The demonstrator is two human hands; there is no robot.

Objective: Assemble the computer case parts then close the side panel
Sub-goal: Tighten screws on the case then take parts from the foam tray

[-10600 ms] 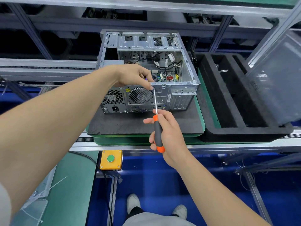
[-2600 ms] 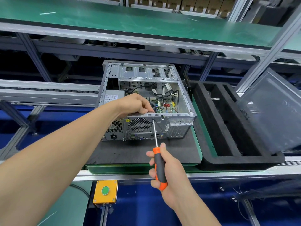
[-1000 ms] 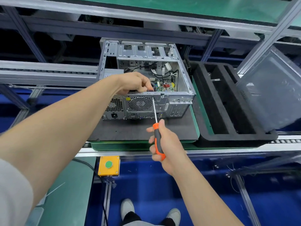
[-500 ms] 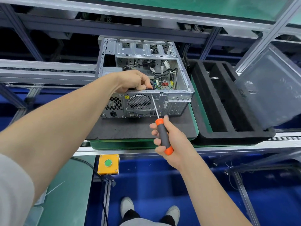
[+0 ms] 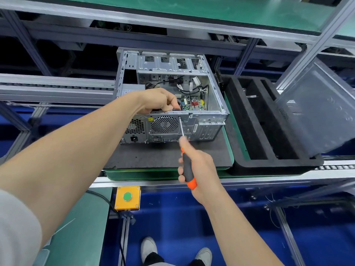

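left arm outstretched, left hand [image 5: 161, 100] curled over computer case [image 5: 208, 129] rim | right hand [image 5: 201, 168] grips screwdriver [image 5: 187, 172] handle

Open-sided computer case [image 5: 201, 125], side panel [image 5: 317, 106] detached

Illumination bright, even, cool white, from overhead; source out of frame. Shadows soft: a faint one beneath the computer case [image 5: 207, 127] on its dark mat [image 5: 153, 156], deep shade in the racking [image 5: 57, 56] behind. Mild sheen on the aluminium rails [image 5: 57, 87] and the green shelf top [image 5: 192, 10]; highlights hold detail. Wide-angle distortion marked: straight rails bow and lean toward the edges, the left forearm [image 5: 67, 150] looks swollen. Right hand [image 5: 201, 169] and screwdriver [image 5: 187, 169] slightly motion-smeared; centre sharp, corners soft, compression grain throughout.
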